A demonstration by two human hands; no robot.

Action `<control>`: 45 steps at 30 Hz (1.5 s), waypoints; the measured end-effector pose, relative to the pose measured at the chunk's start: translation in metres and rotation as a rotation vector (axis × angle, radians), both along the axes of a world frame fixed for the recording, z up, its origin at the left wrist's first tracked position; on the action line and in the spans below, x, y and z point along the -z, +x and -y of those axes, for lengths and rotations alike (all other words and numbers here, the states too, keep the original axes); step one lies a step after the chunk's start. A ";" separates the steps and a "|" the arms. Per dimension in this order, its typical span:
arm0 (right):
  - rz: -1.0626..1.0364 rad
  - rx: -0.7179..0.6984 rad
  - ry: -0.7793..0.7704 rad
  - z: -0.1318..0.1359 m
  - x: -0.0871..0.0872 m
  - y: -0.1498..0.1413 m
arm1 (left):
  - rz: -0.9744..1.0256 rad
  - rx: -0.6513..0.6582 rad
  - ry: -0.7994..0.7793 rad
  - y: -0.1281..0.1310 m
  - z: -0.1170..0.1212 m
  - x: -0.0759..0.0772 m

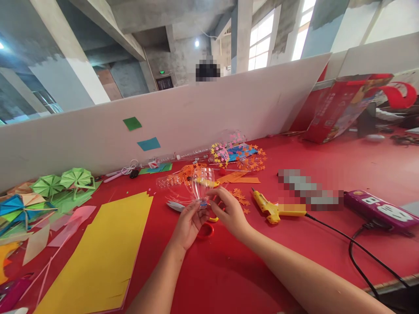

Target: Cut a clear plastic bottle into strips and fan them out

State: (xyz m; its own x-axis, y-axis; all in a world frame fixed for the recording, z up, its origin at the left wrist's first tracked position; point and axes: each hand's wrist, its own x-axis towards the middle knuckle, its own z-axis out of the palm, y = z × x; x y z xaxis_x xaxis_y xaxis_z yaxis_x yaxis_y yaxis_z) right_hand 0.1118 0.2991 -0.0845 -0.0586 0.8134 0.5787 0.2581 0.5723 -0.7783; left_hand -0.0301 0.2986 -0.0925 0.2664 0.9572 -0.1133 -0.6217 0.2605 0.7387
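Neck down in front of me is a clear plastic bottle (200, 183), cut open, with thin curved strips spreading from its left side. My left hand (190, 222) is closed around its neck, where a bit of blue shows. My right hand (231, 211) has its thumb and fingers curled together at the bottle's right side; what exactly lies between the fingertips is too small to make out. Beneath the hands lie scissors, their blade (175, 206) to the left and a red handle loop (206, 231) below. Orange paper stars (240, 198) lie right of the bottle.
A yellow glue gun (270, 209) lies at right, its cord near a purple power strip (381, 209). Yellow paper sheets (98, 253) and folded paper umbrellas (77, 178) are at left. Star-covered plastic pieces (237, 152) stand by the white partition (209, 109). A red box (340, 109) stands back right.
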 end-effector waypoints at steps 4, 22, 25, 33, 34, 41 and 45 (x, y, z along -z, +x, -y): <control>-0.009 0.017 -0.065 -0.001 0.001 -0.002 | -0.034 -0.016 0.003 0.001 0.001 -0.001; 0.068 0.017 0.090 0.002 -0.003 0.000 | -0.041 -0.026 -0.059 0.000 0.000 0.000; 0.142 -0.051 0.200 0.002 0.000 0.001 | 0.019 -0.068 -0.082 0.000 -0.002 0.000; 0.232 -0.128 0.330 0.001 0.007 0.000 | 0.082 -0.142 -0.072 0.003 -0.002 0.001; 0.231 -0.125 0.333 0.000 0.008 -0.001 | 0.082 -0.150 -0.071 0.004 -0.002 0.002; 0.214 -0.109 0.339 0.000 0.009 -0.004 | 0.097 -0.166 -0.107 0.005 -0.001 0.000; 0.185 -0.106 0.343 0.002 0.005 -0.002 | 0.102 -0.133 -0.094 0.004 0.000 -0.002</control>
State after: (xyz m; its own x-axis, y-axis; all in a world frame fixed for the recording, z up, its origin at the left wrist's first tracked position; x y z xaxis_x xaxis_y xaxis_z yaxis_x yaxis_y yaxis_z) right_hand 0.1098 0.2969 -0.0893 -0.2605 0.5592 0.7870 0.3021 0.8214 -0.4837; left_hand -0.0262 0.2991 -0.0908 0.1530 0.9712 -0.1829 -0.7259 0.2360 0.6460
